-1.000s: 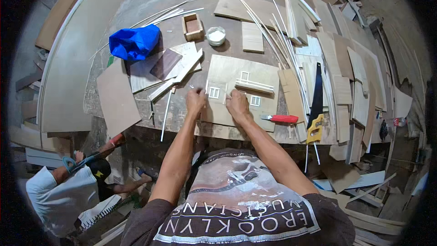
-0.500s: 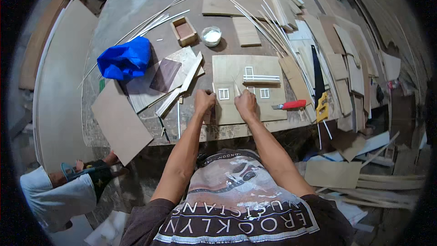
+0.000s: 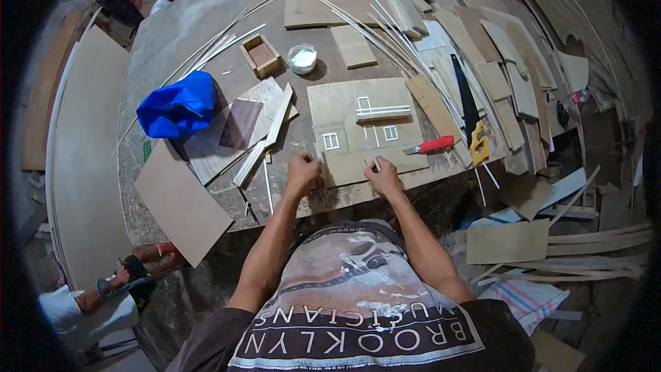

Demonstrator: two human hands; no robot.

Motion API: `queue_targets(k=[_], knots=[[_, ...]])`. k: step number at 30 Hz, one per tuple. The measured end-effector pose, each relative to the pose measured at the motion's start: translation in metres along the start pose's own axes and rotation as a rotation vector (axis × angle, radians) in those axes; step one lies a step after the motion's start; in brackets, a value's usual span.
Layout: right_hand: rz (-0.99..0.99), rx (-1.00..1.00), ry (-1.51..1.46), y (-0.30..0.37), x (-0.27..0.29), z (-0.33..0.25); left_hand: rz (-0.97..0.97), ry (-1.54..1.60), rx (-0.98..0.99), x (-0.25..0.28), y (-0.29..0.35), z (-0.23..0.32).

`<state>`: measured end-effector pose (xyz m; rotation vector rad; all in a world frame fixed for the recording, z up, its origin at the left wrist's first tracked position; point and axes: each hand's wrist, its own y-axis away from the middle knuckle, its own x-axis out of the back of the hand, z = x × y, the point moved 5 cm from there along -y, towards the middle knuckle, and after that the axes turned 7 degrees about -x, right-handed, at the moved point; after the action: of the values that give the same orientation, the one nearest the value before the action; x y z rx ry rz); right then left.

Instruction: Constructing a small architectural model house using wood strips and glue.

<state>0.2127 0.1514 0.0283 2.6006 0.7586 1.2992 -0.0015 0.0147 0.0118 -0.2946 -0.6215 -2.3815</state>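
A light plywood panel [image 3: 342, 167] lies on the worktable in front of me. Small white window frames, one at left [image 3: 331, 141] and one at right [image 3: 391, 133], sit on it, with thin upright white strips [image 3: 372, 137] between them. Farther up the panel, more white strips [image 3: 383, 112] rest on a wooden piece. My right hand [image 3: 384, 179] is closed over the panel's near edge, pinching a thin pale stick [image 3: 376, 163]. Just left of the panel, my left hand [image 3: 303, 174] is closed; whatever its fingers hold is hidden.
A red utility knife [image 3: 430, 145] and a yellow-handled saw [image 3: 477, 139] lie at right. Beyond the panel are a tub of white paste [image 3: 302, 60] and a wooden box [image 3: 261, 55]. A blue bag [image 3: 175, 107] sits at left. Another person's arm [image 3: 103, 291] shows lower left.
My right hand has drawn back from the middle of the panel toward its near edge, uncovering the upright white strips. My left hand stays closed beside the panel. The view has shifted slightly.
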Motion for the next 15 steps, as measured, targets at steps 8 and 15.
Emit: queue_targets(k=[8, 15], knots=[[-0.229, 0.49, 0.093, -0.018, -0.011, -0.015, 0.091, -0.215, -0.121, -0.041, 0.022, -0.015], [-0.248, 0.646, 0.207, -0.025, -0.003, -0.022, 0.143, -0.32, -0.113, -0.046, 0.034, 0.006]])
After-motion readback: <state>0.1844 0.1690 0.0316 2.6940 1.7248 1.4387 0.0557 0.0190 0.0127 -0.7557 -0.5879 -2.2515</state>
